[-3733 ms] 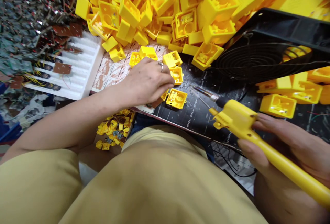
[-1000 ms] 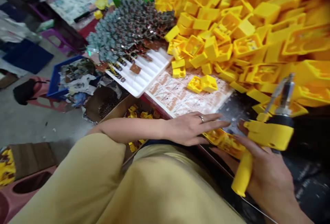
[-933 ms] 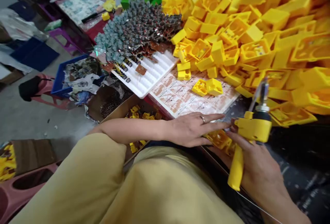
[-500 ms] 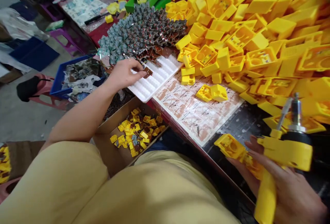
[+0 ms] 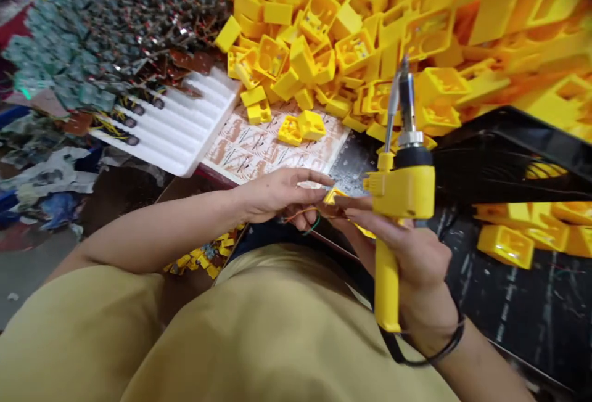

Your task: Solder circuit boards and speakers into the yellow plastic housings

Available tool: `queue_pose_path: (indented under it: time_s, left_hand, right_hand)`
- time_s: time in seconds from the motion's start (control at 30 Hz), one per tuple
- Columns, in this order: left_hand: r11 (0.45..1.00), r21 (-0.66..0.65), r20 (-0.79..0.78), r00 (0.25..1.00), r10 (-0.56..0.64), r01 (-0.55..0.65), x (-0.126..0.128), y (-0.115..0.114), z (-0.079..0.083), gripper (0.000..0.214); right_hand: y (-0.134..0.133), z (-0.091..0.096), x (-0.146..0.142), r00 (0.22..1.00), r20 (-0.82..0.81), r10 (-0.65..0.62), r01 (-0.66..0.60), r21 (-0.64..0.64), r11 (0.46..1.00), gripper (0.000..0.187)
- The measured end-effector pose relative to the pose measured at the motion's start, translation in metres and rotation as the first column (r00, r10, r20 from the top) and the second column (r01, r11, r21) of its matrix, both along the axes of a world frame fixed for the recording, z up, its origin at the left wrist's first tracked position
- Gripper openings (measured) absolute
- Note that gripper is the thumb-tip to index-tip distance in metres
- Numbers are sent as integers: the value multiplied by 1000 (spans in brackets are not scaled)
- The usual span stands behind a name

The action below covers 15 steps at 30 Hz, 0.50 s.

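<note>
A yellow soldering gun point(image 5: 404, 192) is held in my right hand point(image 5: 419, 254), tip pointing up and its yellow handle hanging down. The fingers of that same hand also grip a yellow plastic housing point(image 5: 335, 195), mostly covered by fingers. My left hand point(image 5: 282, 195) meets it from the left, its fingers pinched at the housing. A small brown circuit board point(image 5: 331, 210) lies between the two hands, with thin orange and green wires point(image 5: 301, 212) trailing under the left fingers. How the board sits against the housing is partly hidden.
A large heap of yellow housings point(image 5: 319, 13) covers the back of the table. Left of it are piled wired grey components point(image 5: 106, 26) and a white foam tray point(image 5: 185, 131). A black fan-like frame point(image 5: 499, 168) stands at right. Below, a box holds yellow pieces point(image 5: 201, 260).
My left hand has left the foam tray with the brown circuit board and come right to the housing. My right hand, with soldering gun and housing, now meets it. The view has shifted right.
</note>
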<state>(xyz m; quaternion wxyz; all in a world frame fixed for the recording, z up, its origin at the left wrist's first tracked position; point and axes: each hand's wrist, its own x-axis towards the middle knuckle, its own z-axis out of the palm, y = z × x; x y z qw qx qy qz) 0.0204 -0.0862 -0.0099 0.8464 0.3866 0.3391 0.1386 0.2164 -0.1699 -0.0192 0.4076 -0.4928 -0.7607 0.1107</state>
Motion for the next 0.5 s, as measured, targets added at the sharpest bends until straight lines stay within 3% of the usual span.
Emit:
queue_pose_path:
  time_s: [0.07, 0.1, 0.13, 0.17, 0.2, 0.27, 0.3, 0.33, 0.37, 0.4, 0.43, 0.5]
  left_hand:
    - [994, 111, -9, 1000, -17, 18, 1, -4, -3, 44]
    - [969, 249, -38, 999, -1, 10, 0, -6, -4, 40]
    - [901, 433, -74, 997, 37, -2, 0, -8, -6, 36]
    - [778, 629, -102, 990, 93, -8, -1, -11, -7, 34]
    - [613, 790, -113, 983, 147, -1, 0, -15, -8, 33]
    - [306, 952, -75, 973, 220, 4, 5, -23, -9, 34]
    - [214, 977, -32, 969, 246, -22, 9, -26, -10, 35]
    - [175, 983, 12, 962, 271, -62, 15, -30, -10, 34]
    - [179, 977, 55, 953, 300, -112, 21, -33, -9, 33]
    - [220, 962, 85, 939, 334, -165, 26, -34, -9, 30]
    - [296, 930, 98, 924, 370, -217, 32, -36, -8, 28]
    - [509, 791, 120, 902, 414, -339, 42, -36, -8, 26]
  right_hand:
    - [0, 6, 0, 995, -84, -44, 49, 52, 997, 30]
    - [-1, 8, 1, 989, -129, -67, 75, 54, 996, 31]
    - [-1, 8, 2, 982, -169, -89, 97, 39, 995, 32]
    - [-2, 8, 3, 973, -207, -105, 110, 13, 994, 31]
    - [-2, 7, 3, 963, -243, -121, 121, -15, 993, 30]
    - [-3, 4, 2, 941, -304, -152, 140, -62, 988, 28]
    - [-3, 2, 1, 929, -330, -167, 153, -68, 986, 28]
    - [-4, 0, 0, 919, -351, -178, 164, -68, 984, 27]
    - [-4, -1, -2, 911, -368, -186, 176, -60, 983, 27]
    - [-4, -2, -4, 906, -379, -190, 187, -46, 981, 27]
    - [-4, -3, -7, 903, -386, -191, 196, -26, 980, 28]
    - [-4, -5, -10, 905, -382, -186, 211, 24, 977, 32]
